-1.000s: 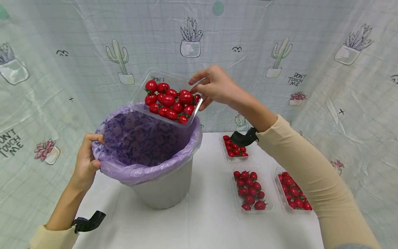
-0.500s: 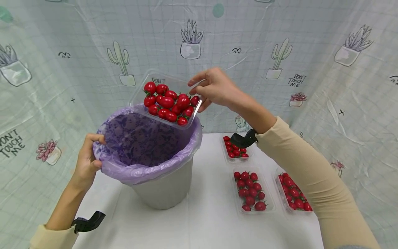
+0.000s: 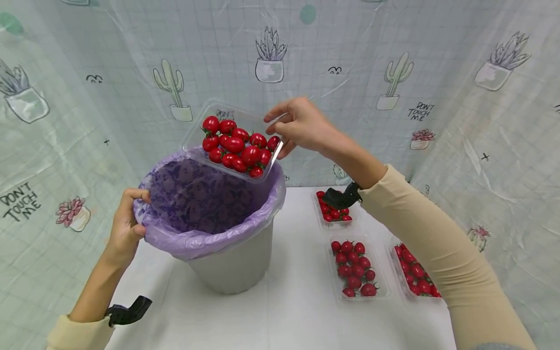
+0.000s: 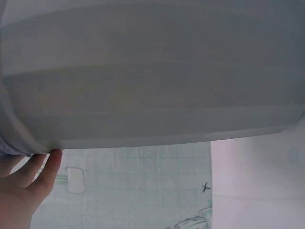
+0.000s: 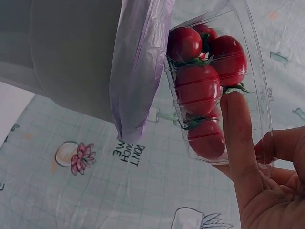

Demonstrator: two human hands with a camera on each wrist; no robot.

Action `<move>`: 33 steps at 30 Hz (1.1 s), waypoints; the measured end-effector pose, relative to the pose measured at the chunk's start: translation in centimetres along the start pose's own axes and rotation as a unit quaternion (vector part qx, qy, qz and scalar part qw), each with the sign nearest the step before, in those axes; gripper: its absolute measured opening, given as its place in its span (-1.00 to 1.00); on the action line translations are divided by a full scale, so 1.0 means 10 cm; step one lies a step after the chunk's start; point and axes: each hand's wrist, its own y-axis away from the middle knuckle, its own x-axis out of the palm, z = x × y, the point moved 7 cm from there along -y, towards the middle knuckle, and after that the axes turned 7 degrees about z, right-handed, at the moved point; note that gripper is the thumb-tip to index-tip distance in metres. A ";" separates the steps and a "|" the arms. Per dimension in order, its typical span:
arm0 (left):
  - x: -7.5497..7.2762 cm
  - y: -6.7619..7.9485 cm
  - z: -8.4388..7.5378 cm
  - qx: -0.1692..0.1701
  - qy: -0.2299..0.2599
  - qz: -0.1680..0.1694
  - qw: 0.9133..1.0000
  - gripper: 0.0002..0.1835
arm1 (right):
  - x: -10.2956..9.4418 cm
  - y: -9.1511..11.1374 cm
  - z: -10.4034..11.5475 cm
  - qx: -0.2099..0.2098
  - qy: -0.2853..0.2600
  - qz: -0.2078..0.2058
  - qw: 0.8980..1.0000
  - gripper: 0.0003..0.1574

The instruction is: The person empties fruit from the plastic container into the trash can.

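Note:
A grey trash can [image 3: 232, 272], lined with a purple patterned bag [image 3: 218, 243], stands on the white table. My left hand [image 3: 124, 228] grips its rim at the left, fingertips over the bag's folded edge and thumb outside. My right hand [image 3: 302, 124] holds a clear plastic box [image 3: 197, 131] of cherry tomatoes [image 3: 235, 145] by its right end, tilted over the far right rim of the can. In the right wrist view, a finger lies along the end wall of the box, with tomatoes [image 5: 198, 88] showing through it close to the bag's edge.
On the table right of the can lie three more clear boxes of cherry tomatoes: one at the back [image 3: 334, 214], one in front of it [image 3: 356, 270], and one [image 3: 417, 274] partly behind my right sleeve. A printed curtain [image 3: 332, 48] hangs around the table.
One large tomato has rolled down inside the tilted box, toward its near side. The box has lowered very slightly. My left hand keeps its grip on the rim.

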 end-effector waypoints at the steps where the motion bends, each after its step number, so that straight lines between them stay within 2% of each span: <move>1: 0.00 0.00 0.00 0.000 0.000 0.000 1.000 -0.34 | 0.00 0.00 0.00 -0.003 0.000 -0.001 1.000 -0.49; 10: 0.02 -0.05 0.01 -0.004 0.002 -0.001 1.000 -0.32 | 0.01 -0.01 0.03 -0.014 0.002 -0.009 1.000 -0.49; 17: 0.01 -0.02 0.01 -0.007 -0.005 -0.001 1.000 -0.33 | 0.04 -0.01 0.01 -0.019 0.013 -0.005 1.000 -0.49; 25: -0.01 -0.06 0.01 -0.004 -0.002 -0.001 1.000 -0.32 | 0.04 0.00 0.05 -0.040 0.022 -0.021 0.999 -0.51; 33: 0.00 0.00 0.00 -0.003 -0.002 -0.002 1.000 -0.32 | 0.08 -0.02 0.02 -0.043 0.024 -0.023 0.999 -0.51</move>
